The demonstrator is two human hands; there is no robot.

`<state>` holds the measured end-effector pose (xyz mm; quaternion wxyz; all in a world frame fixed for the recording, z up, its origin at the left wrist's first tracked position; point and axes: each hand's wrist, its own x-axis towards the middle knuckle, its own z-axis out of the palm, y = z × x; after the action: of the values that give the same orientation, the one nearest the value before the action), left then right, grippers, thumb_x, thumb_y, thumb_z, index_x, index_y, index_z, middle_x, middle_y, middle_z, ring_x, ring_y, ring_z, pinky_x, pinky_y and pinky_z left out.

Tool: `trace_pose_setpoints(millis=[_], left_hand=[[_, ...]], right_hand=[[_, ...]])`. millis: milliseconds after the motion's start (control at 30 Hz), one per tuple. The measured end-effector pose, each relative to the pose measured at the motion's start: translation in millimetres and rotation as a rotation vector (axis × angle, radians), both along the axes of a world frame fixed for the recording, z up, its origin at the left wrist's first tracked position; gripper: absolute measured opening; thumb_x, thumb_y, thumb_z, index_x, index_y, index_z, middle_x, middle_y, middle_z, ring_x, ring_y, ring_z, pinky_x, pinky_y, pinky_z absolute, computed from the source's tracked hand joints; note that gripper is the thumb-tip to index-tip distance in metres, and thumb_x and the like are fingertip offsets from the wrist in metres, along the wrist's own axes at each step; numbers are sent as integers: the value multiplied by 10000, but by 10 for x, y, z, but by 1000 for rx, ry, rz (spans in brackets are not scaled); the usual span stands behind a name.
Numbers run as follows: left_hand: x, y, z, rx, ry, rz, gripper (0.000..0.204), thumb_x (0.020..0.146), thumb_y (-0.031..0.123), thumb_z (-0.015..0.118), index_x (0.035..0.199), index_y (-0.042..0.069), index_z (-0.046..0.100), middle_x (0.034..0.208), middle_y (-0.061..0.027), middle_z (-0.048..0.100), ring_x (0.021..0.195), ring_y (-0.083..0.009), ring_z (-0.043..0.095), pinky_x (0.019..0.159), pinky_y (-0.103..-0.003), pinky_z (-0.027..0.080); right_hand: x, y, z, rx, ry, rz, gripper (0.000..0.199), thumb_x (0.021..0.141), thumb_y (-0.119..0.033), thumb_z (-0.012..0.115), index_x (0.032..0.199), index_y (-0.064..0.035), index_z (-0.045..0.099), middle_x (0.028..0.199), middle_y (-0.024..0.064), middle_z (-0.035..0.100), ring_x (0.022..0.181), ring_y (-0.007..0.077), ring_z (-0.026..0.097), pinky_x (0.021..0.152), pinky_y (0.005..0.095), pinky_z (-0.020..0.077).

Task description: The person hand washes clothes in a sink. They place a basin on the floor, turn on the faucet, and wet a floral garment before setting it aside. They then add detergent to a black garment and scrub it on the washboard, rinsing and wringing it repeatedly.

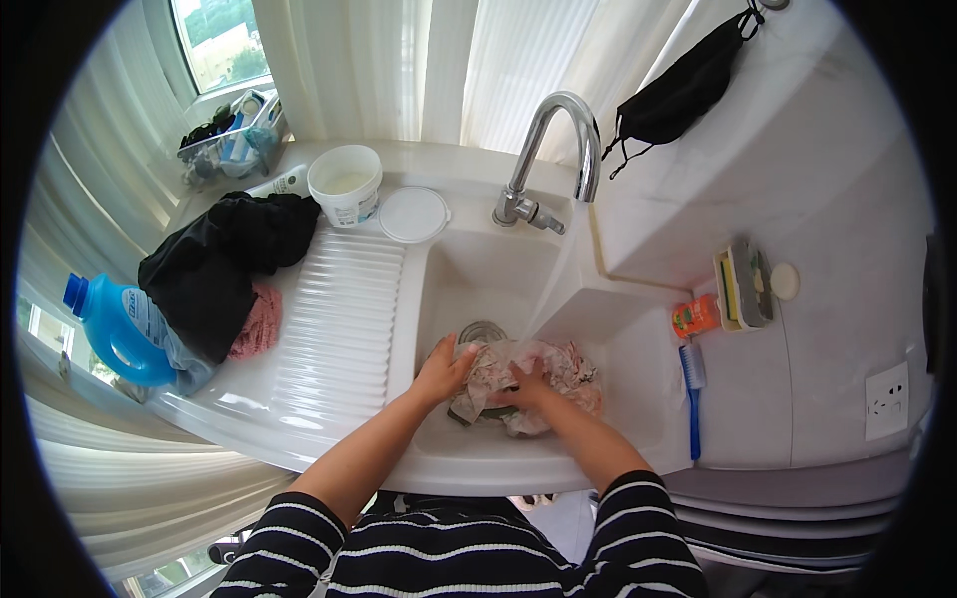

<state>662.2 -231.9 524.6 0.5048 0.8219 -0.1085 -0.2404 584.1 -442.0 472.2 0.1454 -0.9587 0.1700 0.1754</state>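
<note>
A wet, pale cloth with a pink floral pattern point(573, 369) lies bunched in the white sink basin point(638, 399). My left hand point(442, 373) grips its left edge, close to the round metal drain strainer point(482, 332). Pushed into the middle of the bundle, my right hand point(528, 387) holds the wet fabric, and its fingertips are partly hidden in the folds. Water falls from the curved chrome faucet point(543, 130) onto the cloth. Something dark green shows under the cloth's lower left side.
A ribbed washboard point(339, 329) adjoins the basin's left. Beyond it are black clothing point(224, 259), a pink cloth point(259, 321), a blue detergent jug point(120, 334), a white tub point(346, 186) and its lid point(414, 214). A blue brush point(692, 399) hangs at the right.
</note>
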Motion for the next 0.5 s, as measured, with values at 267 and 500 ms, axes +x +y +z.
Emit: trace_pose_setpoints(millis=[267,500], left_hand=[[22,-9,-122,-120,-8,115,744,990,464,487,1445,-94,299,1434,-282,408,1348,-329,399,1094,-361,332],[16,-10,-10,-192,92,100,766,985,509,449,1442,-90,309,1474,-298,343,1396,-370,318,1138,-374,258]], right_hand=[[348,430,455,709,-14,225,733,613,-273,842,1275,-103,578,1282,195,523,1182,335,546,984,421,443],[68,-87,156,131,-192,34,882,686,-431,804,1417,-113,426,1504,216,305,1361,438,311,1095,480,342]])
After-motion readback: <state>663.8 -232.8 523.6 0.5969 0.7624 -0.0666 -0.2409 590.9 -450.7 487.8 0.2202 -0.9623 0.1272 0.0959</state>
